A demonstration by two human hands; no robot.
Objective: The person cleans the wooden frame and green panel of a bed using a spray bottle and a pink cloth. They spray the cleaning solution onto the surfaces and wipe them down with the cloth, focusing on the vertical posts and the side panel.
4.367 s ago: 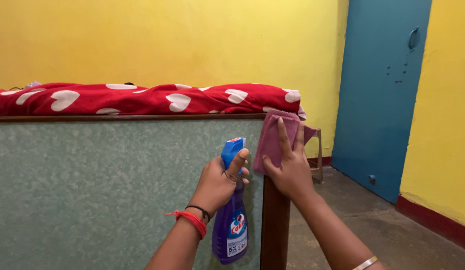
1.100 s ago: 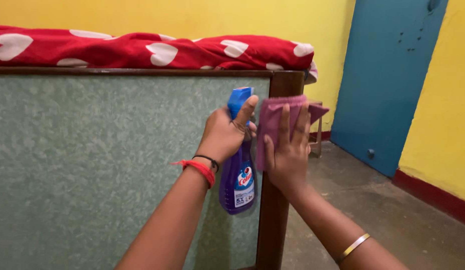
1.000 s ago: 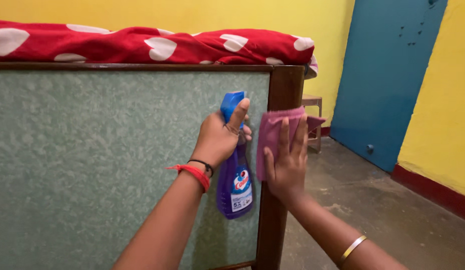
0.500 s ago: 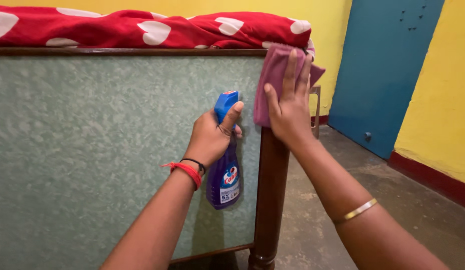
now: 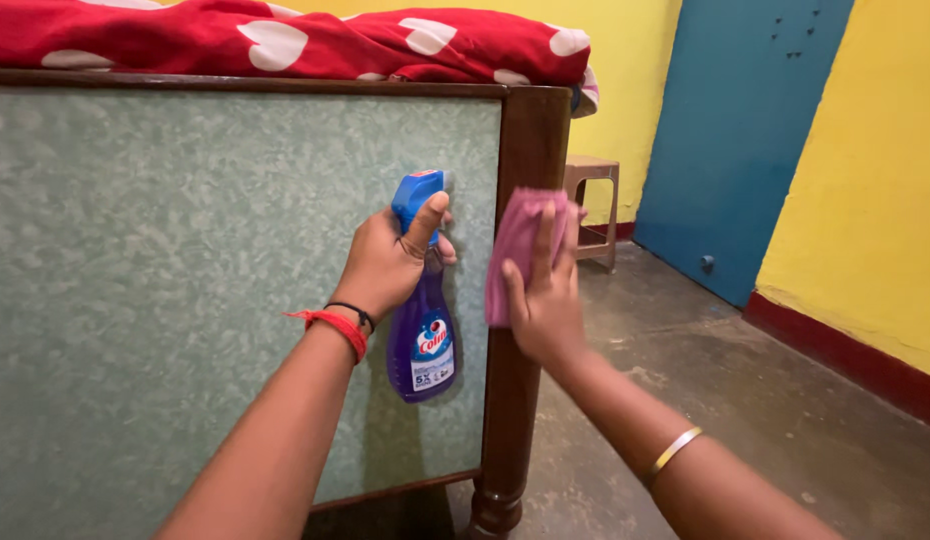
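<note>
My left hand grips a blue spray bottle by its neck, thumb up along the blue trigger head, held in front of the green patterned bed panel. My right hand presses a purple cloth flat against the dark wooden bedpost, about halfway down its visible length. The two hands are close together, the bottle just left of the post.
A red blanket with white hearts lies on top of the bed. A small wooden stool stands behind the post by the yellow wall. A blue door is at right. Grey concrete floor stretches right of the bed.
My right hand has slid the purple cloth down the bedpost from near its top to mid-height. The left hand still holds the spray bottle beside it.
</note>
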